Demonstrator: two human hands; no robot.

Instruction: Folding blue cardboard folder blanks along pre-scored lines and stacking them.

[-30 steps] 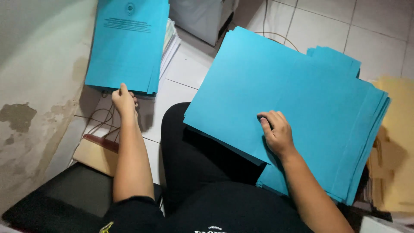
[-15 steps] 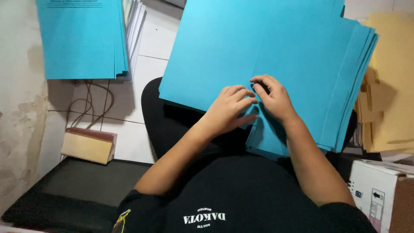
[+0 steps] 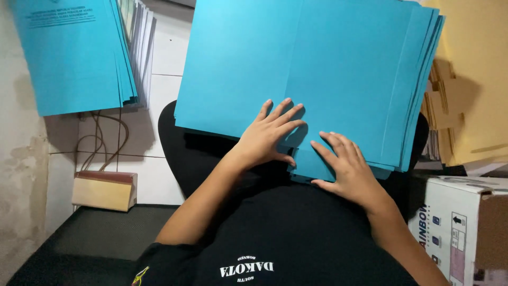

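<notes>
A thick stack of blue paper folders [image 3: 317,69] rests on my lap, its top folder showing a vertical fold line. My left hand [image 3: 270,135] lies flat on the lower left part of the top folder, fingers spread. My right hand [image 3: 346,167] presses flat on the lower edge of the stack just to the right, fingers apart. Neither hand grips anything. A second pile of blue folders [image 3: 74,53] with printed fronts lies on the floor at the upper left.
Yellow folders [image 3: 471,79] lie at the right, over a pile of brown card pieces [image 3: 442,111]. A white cardboard box [image 3: 460,222] stands at the lower right. A small tan block [image 3: 105,190] and cables [image 3: 106,137] sit on the white tiled floor at left, beside a stained wall [image 3: 21,185].
My left hand left the far blue pile and came onto the lap stack beside my right hand. Both hands then flattened and spread on the top folder.
</notes>
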